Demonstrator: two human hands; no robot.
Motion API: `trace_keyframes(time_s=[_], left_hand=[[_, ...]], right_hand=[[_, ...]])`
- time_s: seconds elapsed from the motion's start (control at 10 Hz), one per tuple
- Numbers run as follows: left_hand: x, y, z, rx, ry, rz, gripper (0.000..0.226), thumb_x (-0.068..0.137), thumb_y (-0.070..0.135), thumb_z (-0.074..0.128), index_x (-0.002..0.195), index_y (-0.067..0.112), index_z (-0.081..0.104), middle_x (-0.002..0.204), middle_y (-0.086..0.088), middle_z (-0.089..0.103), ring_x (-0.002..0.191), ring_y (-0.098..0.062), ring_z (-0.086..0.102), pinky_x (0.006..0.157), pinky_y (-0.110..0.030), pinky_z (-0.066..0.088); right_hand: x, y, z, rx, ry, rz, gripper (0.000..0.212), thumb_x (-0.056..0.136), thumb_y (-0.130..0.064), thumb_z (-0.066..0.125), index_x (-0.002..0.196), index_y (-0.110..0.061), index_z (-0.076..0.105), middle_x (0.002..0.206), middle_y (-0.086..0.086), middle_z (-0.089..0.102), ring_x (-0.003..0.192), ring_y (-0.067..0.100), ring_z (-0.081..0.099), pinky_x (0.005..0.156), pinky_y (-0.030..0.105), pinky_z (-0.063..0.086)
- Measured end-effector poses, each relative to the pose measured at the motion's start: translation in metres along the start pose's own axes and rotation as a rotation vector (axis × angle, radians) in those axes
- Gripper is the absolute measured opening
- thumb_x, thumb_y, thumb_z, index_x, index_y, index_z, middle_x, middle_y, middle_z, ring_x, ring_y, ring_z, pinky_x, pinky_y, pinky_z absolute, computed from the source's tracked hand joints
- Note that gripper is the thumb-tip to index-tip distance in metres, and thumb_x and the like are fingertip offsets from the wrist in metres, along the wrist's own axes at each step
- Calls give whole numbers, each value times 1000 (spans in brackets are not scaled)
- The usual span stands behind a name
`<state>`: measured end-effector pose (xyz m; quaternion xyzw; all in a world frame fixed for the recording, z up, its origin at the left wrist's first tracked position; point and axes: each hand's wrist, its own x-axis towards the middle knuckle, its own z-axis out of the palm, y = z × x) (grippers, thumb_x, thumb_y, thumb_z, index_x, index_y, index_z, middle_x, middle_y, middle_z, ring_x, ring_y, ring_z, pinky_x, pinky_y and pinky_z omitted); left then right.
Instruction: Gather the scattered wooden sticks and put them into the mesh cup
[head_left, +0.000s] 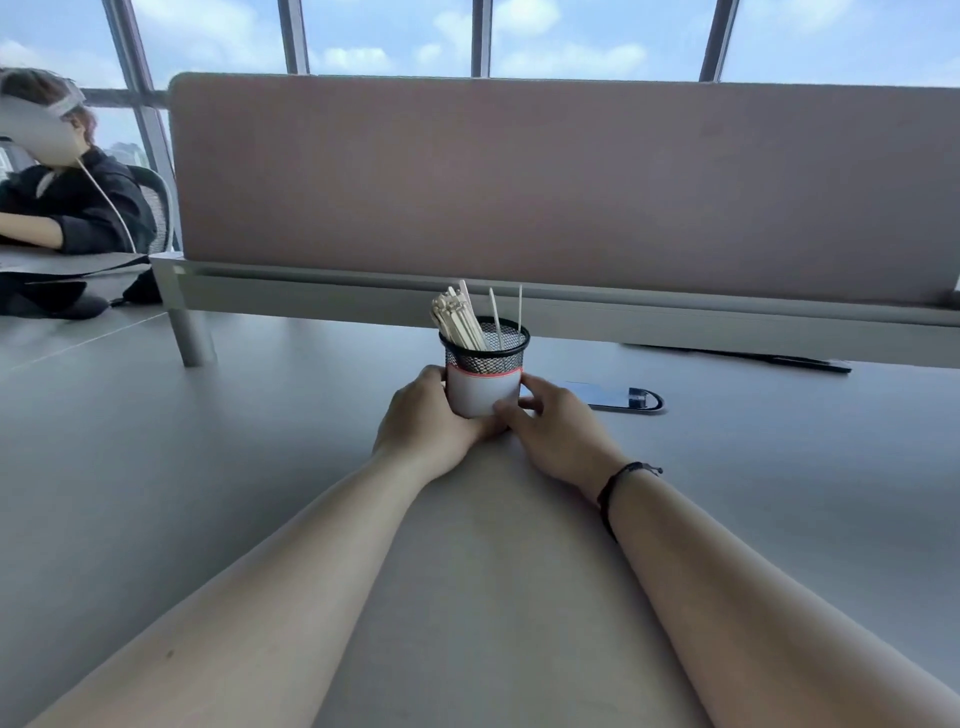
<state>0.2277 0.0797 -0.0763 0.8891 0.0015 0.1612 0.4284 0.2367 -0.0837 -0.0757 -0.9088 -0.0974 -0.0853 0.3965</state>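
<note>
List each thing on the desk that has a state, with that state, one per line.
Cup: upright on the desk, held from both sides.
Sticks: standing in the cup, a bunch leaning left, two apart on the right.
Left hand: curled round the cup.
Right hand: curled round the cup.
Phone: lying flat, right of the cup.

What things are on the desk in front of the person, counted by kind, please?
Mesh cup: 1, holding wooden sticks too bunched to count
Phone: 1
Pen: 1
Hands on the cup: 2, left hand and right hand
Total: 5, with the sticks left out
</note>
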Motion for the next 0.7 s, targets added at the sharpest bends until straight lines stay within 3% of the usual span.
trace_keyframes(time_s=[0.4, 0.5, 0.6, 0.7], left_hand=[[-6, 4, -3, 64, -25, -4, 80, 56, 67, 75, 116, 17, 58, 113, 0, 68, 106, -25, 63, 86, -41, 54], [-8, 6, -4, 104, -29, -4, 80, 54, 72, 64, 112, 17, 59, 114, -3, 69, 107, -30, 62, 83, -41, 54], [-14, 7, -5, 124, -23, 0, 78, 58, 74, 65, 111, 17, 59, 116, -6, 68, 113, -33, 60, 84, -42, 53], [-28, 12, -11, 218, -30, -40, 80, 67, 68, 73, 118, 10, 51, 126, -12, 61, 125, -35, 49, 87, -40, 47]], right_hand=[[-9, -5, -2, -59, -34, -21, 37, 91, -51, 50, 125, -39, 57, 117, -9, 71, 106, 18, 64, 89, 35, 51], [-15, -8, 0, -162, -45, 28, 43, 84, -62, 40, 114, -33, 51, 114, -3, 70, 104, 29, 64, 89, 43, 51], [-30, -9, 0, -279, -44, 53, 49, 90, -63, 41, 114, -21, 43, 125, 9, 66, 111, 36, 60, 89, 43, 48], [-57, -17, -11, -379, -69, 54, 62, 94, -55, 45, 144, -19, 34, 141, 8, 58, 126, 33, 53, 97, 38, 43]])
